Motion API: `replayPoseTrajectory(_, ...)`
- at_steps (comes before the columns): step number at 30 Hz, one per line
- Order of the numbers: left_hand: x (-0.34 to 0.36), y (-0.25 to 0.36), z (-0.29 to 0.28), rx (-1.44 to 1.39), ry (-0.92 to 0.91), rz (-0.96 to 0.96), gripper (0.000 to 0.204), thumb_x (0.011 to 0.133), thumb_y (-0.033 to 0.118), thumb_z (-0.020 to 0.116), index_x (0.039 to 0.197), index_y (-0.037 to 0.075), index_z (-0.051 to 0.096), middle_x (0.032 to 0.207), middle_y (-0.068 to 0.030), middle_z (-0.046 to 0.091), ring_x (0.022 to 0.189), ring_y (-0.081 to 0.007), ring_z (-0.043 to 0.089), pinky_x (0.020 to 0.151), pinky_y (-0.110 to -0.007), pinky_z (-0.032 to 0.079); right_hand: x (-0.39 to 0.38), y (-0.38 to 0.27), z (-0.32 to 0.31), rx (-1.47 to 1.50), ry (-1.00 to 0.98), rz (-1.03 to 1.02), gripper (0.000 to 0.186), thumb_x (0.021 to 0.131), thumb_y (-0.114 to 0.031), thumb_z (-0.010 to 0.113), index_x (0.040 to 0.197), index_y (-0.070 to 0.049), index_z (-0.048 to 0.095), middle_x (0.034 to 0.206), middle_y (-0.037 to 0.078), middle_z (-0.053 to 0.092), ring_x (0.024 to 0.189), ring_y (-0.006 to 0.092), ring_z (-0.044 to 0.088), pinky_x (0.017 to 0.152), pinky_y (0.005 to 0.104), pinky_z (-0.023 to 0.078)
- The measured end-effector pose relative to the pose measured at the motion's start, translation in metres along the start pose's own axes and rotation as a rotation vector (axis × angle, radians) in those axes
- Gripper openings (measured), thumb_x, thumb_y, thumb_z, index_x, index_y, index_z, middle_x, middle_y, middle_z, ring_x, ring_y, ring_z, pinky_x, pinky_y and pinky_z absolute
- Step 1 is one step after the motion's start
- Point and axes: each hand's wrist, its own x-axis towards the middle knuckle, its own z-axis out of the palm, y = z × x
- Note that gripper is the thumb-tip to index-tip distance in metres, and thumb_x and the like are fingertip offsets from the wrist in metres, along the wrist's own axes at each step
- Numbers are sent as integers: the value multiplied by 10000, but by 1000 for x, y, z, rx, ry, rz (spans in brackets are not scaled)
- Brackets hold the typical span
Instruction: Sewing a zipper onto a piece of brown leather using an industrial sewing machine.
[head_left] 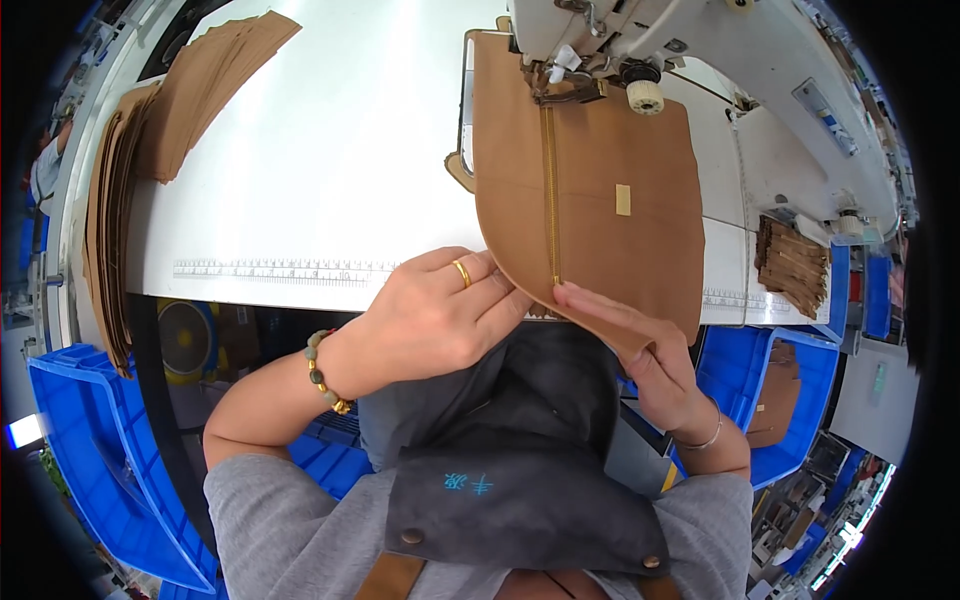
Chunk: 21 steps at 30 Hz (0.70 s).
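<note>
- Leftmost, a blue bin (100, 430) stands beside the white bench (330, 150), where brown pieces (205, 90) lie stacked.
- Next, the left hand (440, 310) meets the panel's curved edge; its fingertips are hidden, so whether its grip pinches cannot be told.
- The brown panel (590, 170), with a zipper (551, 190), lies on the bench under the sewing machine (800, 80).
- The right hand (655, 360) pinches the panel's near edge between thumb and fingers.
- Rightmost, a small brown bundle (792, 265).
</note>
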Motion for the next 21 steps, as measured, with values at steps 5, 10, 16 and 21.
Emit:
replayPoseTrajectory(5, 2, 2, 6, 11, 106, 20, 299, 686, 152, 821, 957, 42, 760, 891, -63, 734, 793, -200, 715, 743, -334, 618, 4, -1, 1, 23, -4, -5, 520, 1125, -282, 439, 1503, 63, 533, 1550, 217, 559, 1514, 368, 448, 1256, 438, 321)
replayPoseTrajectory(10, -1, 11, -4, -31, -24, -45, 292, 697, 118, 665, 956, 21, 757, 1031, -100, 740, 924, -232, 728, 752, -323, 583, -5, -7, -10, -321, -133, -83, 615, 1127, -451, 425, 1490, 25, 566, 1557, 221, 548, 1501, 390, 459, 1240, 455, 339)
replayPoseTrajectory(16, 10, 34, -1, 179, -66, -20, 369, 711, 142, 658, 1008, -57, 747, 1108, -222, 708, 1007, -334, 699, 754, -351, 557, -2, 16, -85, -195, 816, 108, 457, 1107, -190, 493, 1494, 52, 515, 1412, 191, 638, 1177, 188, 673, 979, 313, 539)
replayPoseTrajectory(21, 18, 54, 3, 282, -198, -51, 383, 756, 163, 655, 1013, -110, 732, 1112, -272, 719, 1025, -350, 683, 735, -337, 522, -25, 41, -144, 546, 150, 328, 348, 1065, -158, 546, 1323, 66, 610, 1010, 139, 743, 482, 79, 555, 340, 217, 336)
